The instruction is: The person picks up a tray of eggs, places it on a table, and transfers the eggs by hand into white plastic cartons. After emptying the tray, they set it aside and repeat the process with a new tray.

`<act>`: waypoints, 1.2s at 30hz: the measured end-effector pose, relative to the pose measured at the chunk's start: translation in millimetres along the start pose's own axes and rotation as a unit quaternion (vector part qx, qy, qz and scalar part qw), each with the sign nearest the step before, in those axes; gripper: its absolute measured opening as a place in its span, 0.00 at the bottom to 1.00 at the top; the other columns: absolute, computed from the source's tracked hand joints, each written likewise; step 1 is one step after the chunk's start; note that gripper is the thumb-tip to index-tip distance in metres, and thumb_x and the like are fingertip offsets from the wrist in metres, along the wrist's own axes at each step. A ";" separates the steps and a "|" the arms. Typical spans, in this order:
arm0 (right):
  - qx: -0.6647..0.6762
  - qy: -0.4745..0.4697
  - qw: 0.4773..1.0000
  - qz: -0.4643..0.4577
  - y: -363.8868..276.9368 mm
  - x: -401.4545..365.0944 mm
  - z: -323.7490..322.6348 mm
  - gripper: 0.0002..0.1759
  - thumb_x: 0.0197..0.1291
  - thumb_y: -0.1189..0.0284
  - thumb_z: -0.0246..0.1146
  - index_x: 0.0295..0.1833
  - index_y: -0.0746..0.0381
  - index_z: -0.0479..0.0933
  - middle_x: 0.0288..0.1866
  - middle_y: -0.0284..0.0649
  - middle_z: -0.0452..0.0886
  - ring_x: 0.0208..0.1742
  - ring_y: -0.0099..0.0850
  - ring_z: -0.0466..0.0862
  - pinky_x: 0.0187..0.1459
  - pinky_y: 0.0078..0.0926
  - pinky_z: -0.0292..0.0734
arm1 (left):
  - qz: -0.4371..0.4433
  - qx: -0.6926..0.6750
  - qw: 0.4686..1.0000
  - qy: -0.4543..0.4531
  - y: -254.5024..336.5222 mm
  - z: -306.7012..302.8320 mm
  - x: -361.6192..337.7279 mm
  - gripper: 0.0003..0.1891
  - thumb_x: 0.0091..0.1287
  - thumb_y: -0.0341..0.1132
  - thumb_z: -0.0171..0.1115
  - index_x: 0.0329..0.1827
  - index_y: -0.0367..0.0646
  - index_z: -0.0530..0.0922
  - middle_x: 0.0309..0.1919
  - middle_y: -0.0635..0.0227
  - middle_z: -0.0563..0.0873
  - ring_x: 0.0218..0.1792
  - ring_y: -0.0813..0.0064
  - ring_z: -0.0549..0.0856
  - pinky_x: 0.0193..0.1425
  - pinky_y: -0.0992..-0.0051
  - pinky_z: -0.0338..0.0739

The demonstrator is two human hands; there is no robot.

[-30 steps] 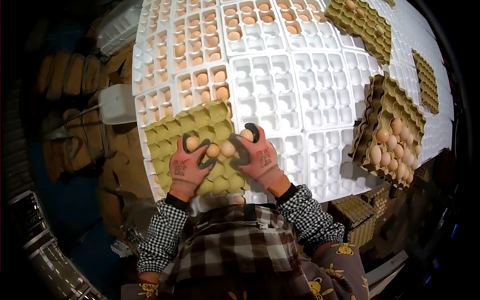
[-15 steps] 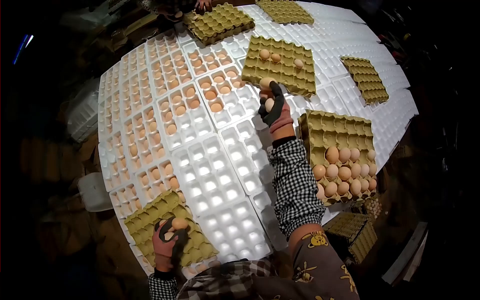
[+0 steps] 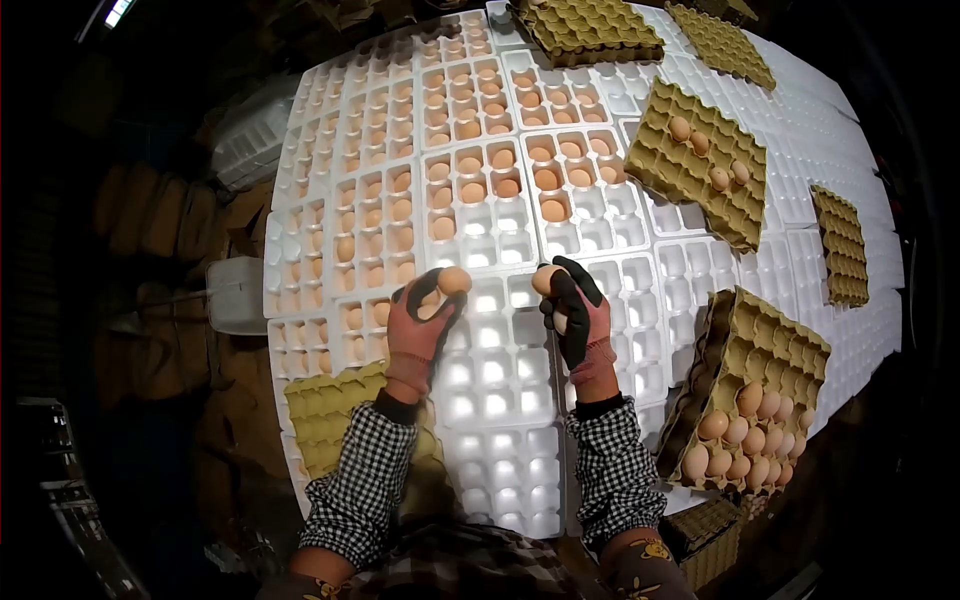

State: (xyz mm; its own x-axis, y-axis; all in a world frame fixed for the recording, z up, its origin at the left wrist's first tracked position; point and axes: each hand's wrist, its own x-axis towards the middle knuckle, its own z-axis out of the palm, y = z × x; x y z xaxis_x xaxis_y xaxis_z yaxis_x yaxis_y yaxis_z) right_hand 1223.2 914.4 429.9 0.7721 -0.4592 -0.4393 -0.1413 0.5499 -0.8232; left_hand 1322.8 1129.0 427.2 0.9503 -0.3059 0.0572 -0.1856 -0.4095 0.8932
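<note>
Both hands wear pink and black gloves. My left hand (image 3: 422, 325) is closed round eggs, one of them (image 3: 454, 280) showing at the fingertips, over the white foam trays near the filled cells. To its right, my right hand (image 3: 577, 315) grips eggs too, with a brown egg (image 3: 547, 280) at its thumb side. Between and below the hands lies a white foam tray (image 3: 497, 425) with bare cells. Beyond them, another foam tray (image 3: 472, 215) holds eggs in its upper rows and left column.
A cardboard egg tray (image 3: 745, 345) at the right holds several eggs. Another cardboard tray (image 3: 665, 165) farther back carries several. A cardboard tray (image 3: 325, 420) lies under my left forearm. More cardboard trays (image 3: 595, 35) stand at the back; one (image 3: 842, 245) lies far right.
My left hand has risen from the lower left cardboard tray, and my right hand has come back from the far one. Both now hold eggs over the foam trays. The view has shifted.
</note>
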 end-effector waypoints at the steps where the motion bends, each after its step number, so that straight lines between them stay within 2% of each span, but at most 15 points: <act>1: -0.011 0.010 0.999 -0.041 2.7 8.3 14.7 0.20 0.61 0.69 0.65 0.57 0.65 0.77 0.47 0.38 0.83 0.42 0.24 0.83 0.42 0.22 0.79 | 0.040 0.158 0.987 0.006 18.1 4.9 15.1 0.25 0.54 0.42 0.72 0.56 0.48 0.80 0.48 0.57 0.80 0.46 0.64 0.82 0.47 0.68 0.79; 2: -0.024 0.020 0.996 -0.083 4.8 19.3 25.8 0.22 0.56 0.72 0.69 0.57 0.67 0.77 0.48 0.38 0.83 0.44 0.25 0.83 0.46 0.23 0.79 | 0.081 0.310 0.947 0.012 38.0 13.7 29.2 0.27 0.51 0.43 0.73 0.57 0.51 0.80 0.51 0.56 0.78 0.47 0.60 0.82 0.50 0.66 0.79; 3: -0.136 0.007 0.956 -0.261 17.8 39.8 31.1 0.27 0.48 0.74 0.72 0.57 0.64 0.77 0.49 0.39 0.84 0.48 0.30 0.84 0.50 0.24 0.79 | 0.046 0.363 0.930 -0.034 39.7 21.8 41.0 0.31 0.48 0.40 0.75 0.59 0.60 0.79 0.53 0.58 0.73 0.51 0.57 0.81 0.53 0.63 0.80; 6: -0.582 0.009 0.775 -0.245 18.3 68.2 42.7 0.28 0.46 0.69 0.72 0.56 0.54 0.77 0.55 0.38 0.79 0.53 0.42 0.80 0.55 0.34 0.77 | 0.050 0.382 0.922 -0.032 10.2 27.2 56.7 0.23 0.54 0.42 0.70 0.57 0.62 0.81 0.57 0.60 0.73 0.49 0.58 0.83 0.52 0.64 0.80; 8: -0.568 -0.013 0.795 -0.212 8.8 73.2 49.5 0.27 0.45 0.68 0.72 0.55 0.55 0.77 0.54 0.39 0.77 0.53 0.41 0.79 0.53 0.36 0.75 | 0.014 0.415 0.906 -0.084 9.8 22.0 67.5 0.20 0.57 0.42 0.66 0.55 0.60 0.82 0.56 0.61 0.75 0.48 0.59 0.83 0.52 0.64 0.79; 11: -0.339 -0.007 0.882 -0.327 2.0 100.8 58.0 0.24 0.47 0.73 0.67 0.54 0.58 0.76 0.50 0.45 0.77 0.53 0.42 0.78 0.49 0.34 0.76 | -0.019 0.415 0.900 -0.131 25.6 14.5 85.0 0.17 0.60 0.42 0.63 0.54 0.58 0.82 0.56 0.62 0.77 0.49 0.60 0.84 0.52 0.64 0.79; 14: -0.526 0.039 0.758 -0.384 19.6 130.2 62.7 0.23 0.51 0.69 0.64 0.56 0.56 0.77 0.53 0.46 0.78 0.57 0.42 0.77 0.61 0.45 0.66 | 0.056 0.234 0.969 -0.060 25.3 31.1 114.7 0.21 0.59 0.36 0.65 0.59 0.54 0.80 0.53 0.61 0.81 0.52 0.60 0.82 0.58 0.68 0.77; 16: -0.548 0.013 0.740 -0.390 32.4 135.1 57.4 0.25 0.50 0.67 0.65 0.58 0.55 0.77 0.56 0.45 0.79 0.60 0.43 0.75 0.67 0.48 0.59 | 0.125 0.025 0.989 -0.077 -2.2 56.3 135.4 0.24 0.60 0.32 0.62 0.62 0.48 0.77 0.56 0.59 0.80 0.54 0.57 0.81 0.61 0.67 0.75; 19: -0.448 0.016 0.783 -0.431 27.9 125.5 50.1 0.28 0.46 0.66 0.68 0.57 0.53 0.78 0.58 0.44 0.77 0.62 0.45 0.73 0.69 0.44 0.58 | 0.157 0.156 0.973 -0.070 -19.2 66.4 129.4 0.25 0.58 0.28 0.61 0.62 0.47 0.76 0.57 0.57 0.80 0.60 0.56 0.76 0.67 0.62 0.68; 22: -0.607 -0.085 0.691 -0.384 16.3 116.5 58.6 0.22 0.41 0.65 0.71 0.47 0.52 0.81 0.59 0.41 0.76 0.65 0.42 0.70 0.72 0.49 0.53 | 0.158 0.201 0.967 0.020 -24.7 12.2 111.8 0.24 0.56 0.29 0.63 0.59 0.48 0.77 0.56 0.58 0.80 0.60 0.56 0.75 0.66 0.60 0.67; 25: -0.675 -0.061 0.646 -0.350 23.4 115.0 67.1 0.19 0.42 0.63 0.73 0.43 0.53 0.80 0.62 0.42 0.71 0.68 0.43 0.66 0.72 0.49 0.50 | 0.097 0.369 0.902 0.200 -43.2 -53.5 103.2 0.23 0.53 0.30 0.68 0.55 0.47 0.79 0.49 0.59 0.79 0.54 0.56 0.77 0.62 0.59 0.69; 28: -0.667 -0.046 0.652 -0.358 26.2 117.1 68.9 0.20 0.43 0.63 0.73 0.44 0.54 0.80 0.62 0.43 0.70 0.68 0.43 0.66 0.72 0.48 0.50 | -0.055 0.481 0.874 0.047 -86.7 -101.5 109.4 0.23 0.54 0.38 0.70 0.55 0.54 0.80 0.56 0.67 0.78 0.59 0.59 0.74 0.63 0.61 0.67; 32: -0.612 -0.039 0.679 -0.403 29.8 113.8 64.3 0.21 0.46 0.65 0.71 0.49 0.55 0.80 0.59 0.44 0.74 0.64 0.43 0.70 0.70 0.45 0.56 | 0.038 0.610 0.782 -0.121 -88.9 -118.5 123.1 0.20 0.57 0.41 0.64 0.55 0.55 0.82 0.57 0.70 0.80 0.61 0.63 0.73 0.64 0.58 0.65; 34: -0.508 -0.023 0.737 -0.446 27.7 95.3 67.4 0.23 0.48 0.73 0.69 0.54 0.58 0.79 0.57 0.45 0.77 0.62 0.45 0.73 0.66 0.43 0.63 | -0.006 0.510 0.839 -0.190 -62.0 -138.0 121.8 0.21 0.62 0.41 0.60 0.58 0.51 0.79 0.59 0.64 0.79 0.62 0.60 0.73 0.66 0.60 0.65; 36: -0.371 -0.040 0.849 -0.374 24.5 48.2 70.2 0.24 0.49 0.77 0.67 0.55 0.59 0.79 0.56 0.46 0.78 0.59 0.46 0.76 0.62 0.39 0.69 | -0.004 0.357 0.927 -0.116 -52.0 -162.5 83.0 0.24 0.61 0.42 0.62 0.60 0.48 0.77 0.59 0.60 0.78 0.62 0.57 0.73 0.66 0.59 0.67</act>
State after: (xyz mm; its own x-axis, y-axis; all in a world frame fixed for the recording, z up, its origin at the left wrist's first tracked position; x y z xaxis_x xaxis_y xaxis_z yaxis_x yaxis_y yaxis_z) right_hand 1300.5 954.8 413.9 0.8537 -0.4206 0.3072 0.0788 -0.4789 -0.8743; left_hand 1451.9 1264.6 458.0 0.8885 -0.4428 -0.1204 -0.3749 -0.8518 0.3658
